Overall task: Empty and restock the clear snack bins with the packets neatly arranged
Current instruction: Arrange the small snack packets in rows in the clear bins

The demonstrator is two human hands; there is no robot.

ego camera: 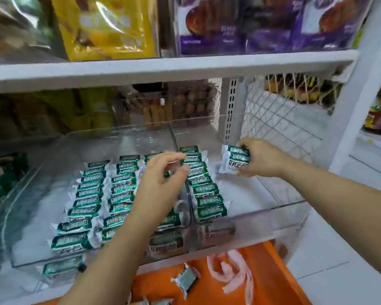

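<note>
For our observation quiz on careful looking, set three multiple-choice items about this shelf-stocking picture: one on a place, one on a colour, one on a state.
1. Where does the right grip hold its packets?
A. Over the right clear bin
B. Inside a blue basket
C. On a wooden table

2. What colour is the container below the bins?
A. Blue
B. Orange
C. Black

3. How is the left grip?
A. Pinching a packet
B. Clenched in a fist
C. Open, holding nothing

Answers:
1 A: the packets hang above that bin's floor, to the right of its single row.
2 B: it shows orange around the loose packet.
3 C: its fingers curve loosely with nothing between them.
</note>
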